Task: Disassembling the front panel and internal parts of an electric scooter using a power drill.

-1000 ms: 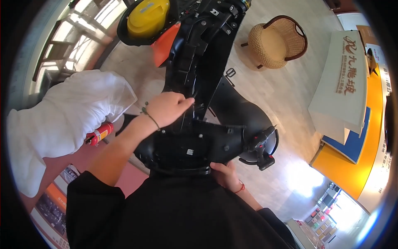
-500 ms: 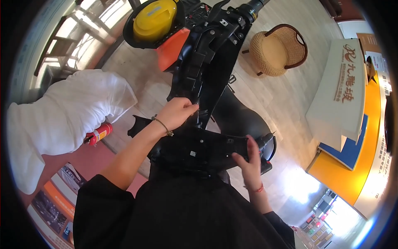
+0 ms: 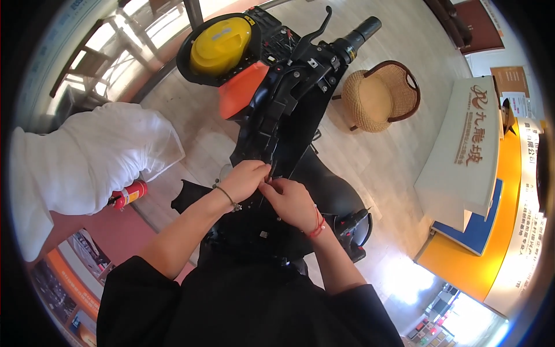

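A black scooter (image 3: 263, 130) with several exposed dark parts stands in front of me, its handlebar at the top of the view. My left hand (image 3: 245, 185) is closed in a pinch at the scooter's middle. Right beside it, my right hand (image 3: 291, 202) is closed too, and the fingertips of both meet. Whatever they pinch is too small and too covered to make out. Below my hands lies a broad black panel (image 3: 240, 231). To the right is the black seat (image 3: 338, 194).
An open case with a yellow helmet-like shell (image 3: 221, 45) and tools lies beyond the scooter, next to an orange panel (image 3: 243, 89). A wicker chair (image 3: 376, 98) and a white counter (image 3: 459, 150) stand right. Left are a white-draped object (image 3: 104, 156) and a red fire extinguisher (image 3: 130, 194).
My right hand has moved left from the panel's right end to meet my left hand, and its fingers have closed. The view has shifted, so the scooter sits lower in it.
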Demonstrator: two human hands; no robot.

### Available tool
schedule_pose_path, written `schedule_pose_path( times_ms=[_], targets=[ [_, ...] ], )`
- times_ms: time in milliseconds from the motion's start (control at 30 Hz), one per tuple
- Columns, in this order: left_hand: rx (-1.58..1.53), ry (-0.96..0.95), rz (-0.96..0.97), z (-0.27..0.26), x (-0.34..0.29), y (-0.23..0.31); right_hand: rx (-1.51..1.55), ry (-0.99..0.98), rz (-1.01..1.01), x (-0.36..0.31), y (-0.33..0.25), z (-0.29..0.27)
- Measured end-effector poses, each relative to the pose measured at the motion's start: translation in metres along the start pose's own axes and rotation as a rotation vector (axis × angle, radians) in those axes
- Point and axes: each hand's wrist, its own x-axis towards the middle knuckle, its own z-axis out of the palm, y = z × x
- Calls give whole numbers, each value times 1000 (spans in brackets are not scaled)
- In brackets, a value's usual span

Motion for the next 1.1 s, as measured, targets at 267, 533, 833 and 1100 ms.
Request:
schedule_pose_path(
  times_ms=[267, 533, 833, 1100],
  targets=[
    [-19, 54, 57, 8, 0, -6, 244, -23, 20, 3, 19, 17],
    [334, 116, 71, 20, 20, -4, 22, 425, -115, -18, 18, 32],
    [636, 266, 34, 51, 12, -2, -50, 566, -161, -42, 35, 35],
    [548, 206, 156, 47, 16, -4, 52, 573, -388, -70, 43, 16]
  ],
)
